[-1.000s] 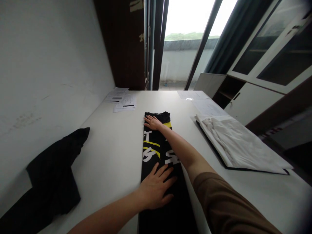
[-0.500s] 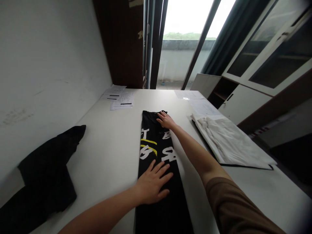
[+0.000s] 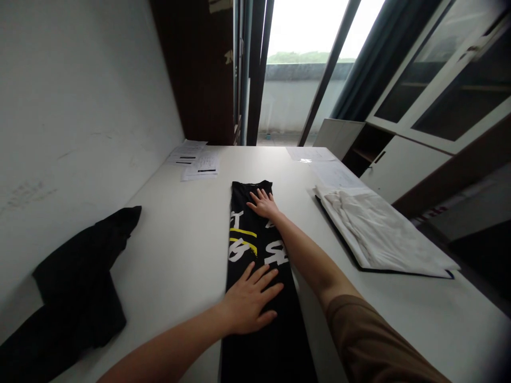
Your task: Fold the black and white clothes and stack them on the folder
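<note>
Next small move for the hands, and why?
I'd probably have the right hand smooth the far edge of the black printed garment: that edge looks slightly uneven, the right hand lies spread just short of it, and the left hand, flat on the cloth nearer the camera, could anchor it.

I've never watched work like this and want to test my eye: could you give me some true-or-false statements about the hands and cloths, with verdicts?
1. The left hand and right hand both rest on the printed cloth. True.
2. The left hand is farther forward than the right hand. False: the right hand is farther forward.
3. The white cloth lies to the right of the printed cloth. True.
4. Both hands are clenched. False: their fingers are spread.
5. Papers lie at the table's far end. True.
6. The printed cloth's marks are all red. False: the marks are white and yellow.
</note>
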A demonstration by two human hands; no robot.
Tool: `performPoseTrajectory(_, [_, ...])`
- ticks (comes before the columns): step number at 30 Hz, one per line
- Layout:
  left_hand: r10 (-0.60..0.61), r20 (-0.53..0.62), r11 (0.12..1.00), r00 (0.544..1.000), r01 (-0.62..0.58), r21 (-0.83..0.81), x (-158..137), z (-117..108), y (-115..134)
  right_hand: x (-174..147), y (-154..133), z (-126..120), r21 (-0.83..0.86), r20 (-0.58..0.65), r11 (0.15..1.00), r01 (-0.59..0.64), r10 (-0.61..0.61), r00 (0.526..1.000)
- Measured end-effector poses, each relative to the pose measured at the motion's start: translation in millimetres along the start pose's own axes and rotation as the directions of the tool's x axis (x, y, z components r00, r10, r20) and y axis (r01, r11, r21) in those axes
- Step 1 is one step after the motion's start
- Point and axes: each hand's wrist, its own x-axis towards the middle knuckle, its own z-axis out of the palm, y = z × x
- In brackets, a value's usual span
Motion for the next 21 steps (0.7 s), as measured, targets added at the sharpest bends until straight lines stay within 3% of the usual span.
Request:
performPoseTrajectory(4, [-0.009,-0.019,1.000,1.000,0.009,-0.004,-0.3,1.7,0.0,-11.5,-10.0,1.0,-0.002,-0.016,0.999,0.040,-0.040,0.999])
performPoseTrajectory(9, [-0.013,-0.043,1.000,0.999,0.014,0.013,-6.1,-0.3,-1.2,-42.0,-6.9,-14.9,0.119,-0.200,0.992,0.034,-0.009,0.980])
performPoseTrajectory(14, [-0.090,-0.121,0.993,0.989,0.098,0.062,-13.7,-4.6,-22.4,-128.1,12.0,-28.3,0.131,-0.207,0.988,0.085,-0.057,0.977])
performPoseTrajectory(18, [-0.218,-0.195,0.967,0.956,0.239,0.087,-13.1,-4.5,-47.0,-211.5,21.6,-42.6,0.151,-0.152,0.962,0.228,-0.206,0.967])
performPoseTrajectory(21, [-0.264,-0.177,0.954,0.948,0.284,0.098,-14.5,-4.7,-58.5,-263.4,19.3,-57.9,0.201,-0.097,0.906,0.374,-0.362,0.927])
